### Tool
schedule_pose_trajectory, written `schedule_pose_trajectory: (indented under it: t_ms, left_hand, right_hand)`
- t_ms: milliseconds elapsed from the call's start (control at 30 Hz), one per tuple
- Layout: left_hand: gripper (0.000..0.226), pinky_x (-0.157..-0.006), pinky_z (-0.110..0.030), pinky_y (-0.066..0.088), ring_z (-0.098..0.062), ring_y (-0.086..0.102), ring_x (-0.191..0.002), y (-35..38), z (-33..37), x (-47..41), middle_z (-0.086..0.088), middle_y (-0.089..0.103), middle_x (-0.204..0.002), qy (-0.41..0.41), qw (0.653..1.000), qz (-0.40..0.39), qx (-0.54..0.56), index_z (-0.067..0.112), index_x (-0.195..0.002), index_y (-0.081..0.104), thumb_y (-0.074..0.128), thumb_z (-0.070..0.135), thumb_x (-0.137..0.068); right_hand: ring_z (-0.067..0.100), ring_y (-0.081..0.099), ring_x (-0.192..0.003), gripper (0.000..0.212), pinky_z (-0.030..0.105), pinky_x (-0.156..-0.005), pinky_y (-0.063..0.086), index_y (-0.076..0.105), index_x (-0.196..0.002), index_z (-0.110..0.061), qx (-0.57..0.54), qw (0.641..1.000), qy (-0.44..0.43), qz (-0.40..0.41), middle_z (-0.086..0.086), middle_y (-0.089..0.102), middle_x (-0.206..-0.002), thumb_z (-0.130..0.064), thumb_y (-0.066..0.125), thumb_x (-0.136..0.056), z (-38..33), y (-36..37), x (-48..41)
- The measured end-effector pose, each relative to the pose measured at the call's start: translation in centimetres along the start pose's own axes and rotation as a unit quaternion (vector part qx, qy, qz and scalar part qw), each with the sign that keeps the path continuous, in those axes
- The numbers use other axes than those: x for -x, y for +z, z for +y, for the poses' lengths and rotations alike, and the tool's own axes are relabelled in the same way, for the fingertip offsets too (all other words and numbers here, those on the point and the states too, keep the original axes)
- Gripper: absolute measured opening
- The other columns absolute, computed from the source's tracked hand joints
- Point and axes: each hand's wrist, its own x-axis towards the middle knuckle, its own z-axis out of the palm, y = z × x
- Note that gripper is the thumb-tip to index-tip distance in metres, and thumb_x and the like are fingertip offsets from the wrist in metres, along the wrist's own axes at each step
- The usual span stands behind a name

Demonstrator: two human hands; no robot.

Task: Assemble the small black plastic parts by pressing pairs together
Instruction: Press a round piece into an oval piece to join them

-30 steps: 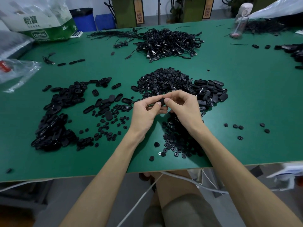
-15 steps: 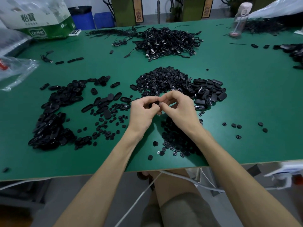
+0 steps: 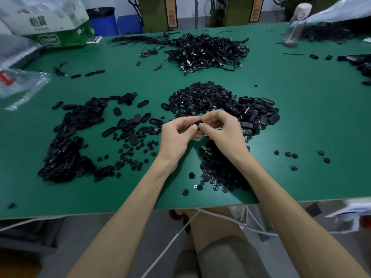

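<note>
My left hand [image 3: 177,135] and my right hand [image 3: 222,130] meet above the middle of the green table [image 3: 301,117]. Both pinch one small black plastic part [image 3: 197,123] between thumbs and fingertips; most of it is hidden by the fingers. Behind the hands lies a heap of small round black pieces [image 3: 200,97]. Oval black shells [image 3: 259,112] are piled to its right. More oval shells [image 3: 68,149] and loose round pieces [image 3: 136,145] spread out on the left. Another patch of round pieces [image 3: 218,169] lies under my right wrist.
A tangle of black cables [image 3: 206,51] sits at the back centre. A green and white carton [image 3: 52,25] and clear plastic bags [image 3: 18,83] stand at the back left. A clear bottle [image 3: 295,27] is at the back right. A few stray round pieces [image 3: 291,154] lie right.
Both hands have stayed together over the same spot, with small shifts of the thumbs and fingers around the black part. Nothing on the table has moved.
</note>
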Motion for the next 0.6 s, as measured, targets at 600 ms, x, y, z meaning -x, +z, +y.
schedule_pose_trajectory:
  t_ms: [600]
  left_hand:
    - [0.018, -0.071, -0.035, 0.063, -0.02, 0.076, -0.085, 0.4, 0.1, -0.1, -0.004, 0.071, -0.113, -0.011, 0.999, 0.003, -0.046, 0.006, -0.115, 0.071, 0.059, 0.004, -0.102]
  right_hand:
    - [0.014, 0.072, -0.078, 0.018, 0.027, -0.066, 0.055, 0.067, -0.106, -0.01, -0.117, 0.972, 0.033, 0.201, 0.013, 0.067, -0.086, 0.001, 0.058, -0.094, -0.4, -1.1, -0.6]
